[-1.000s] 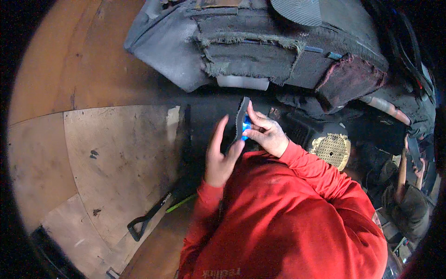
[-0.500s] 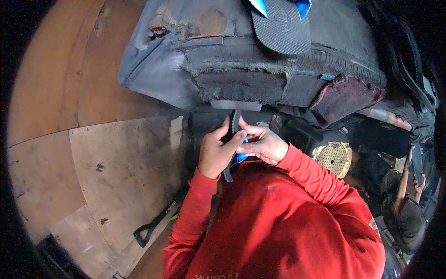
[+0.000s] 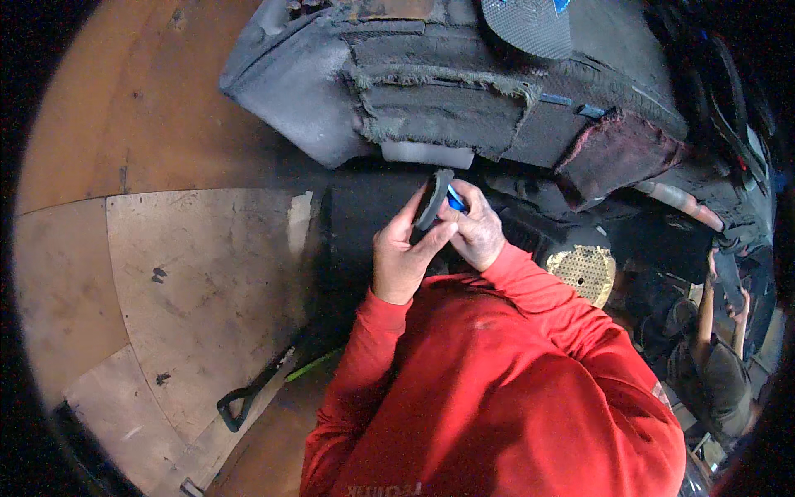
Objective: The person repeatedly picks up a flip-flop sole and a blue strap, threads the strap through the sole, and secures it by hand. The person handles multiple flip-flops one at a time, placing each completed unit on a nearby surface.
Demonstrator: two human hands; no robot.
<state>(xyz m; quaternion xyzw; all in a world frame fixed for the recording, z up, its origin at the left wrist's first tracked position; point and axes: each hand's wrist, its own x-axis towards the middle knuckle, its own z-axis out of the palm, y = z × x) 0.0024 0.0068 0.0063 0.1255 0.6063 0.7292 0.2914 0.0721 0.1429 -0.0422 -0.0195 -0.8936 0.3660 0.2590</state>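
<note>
A dark grey flip-flop (image 3: 433, 201) with shiny blue straps is held up between my two hands, turned so that its sole edge shows. My left hand (image 3: 403, 258) grips the sole from the left, thumb across the near side. On the other side my right hand (image 3: 479, 234) has its fingers closed around the blue strap and the sole edge. Part of the flip-flop is hidden behind the fingers. Another flip-flop (image 3: 530, 26) with a textured dark sole and blue straps lies on the padded work surface (image 3: 464, 116) ahead, cut off by the top edge.
Worn cloth and a reddish rag (image 3: 617, 157) hang at the bench's front edge. A round perforated yellowish seat (image 3: 581, 275) is at my right. Another person (image 3: 716, 373) works at the far right. Wooden boards (image 3: 207, 290) and a black handle (image 3: 236, 410) lie to my left.
The flip-flop has tilted and turned in my hands, its top leaning right. Both hands have shifted slightly up and right, and the view has moved so the bench appears higher.
</note>
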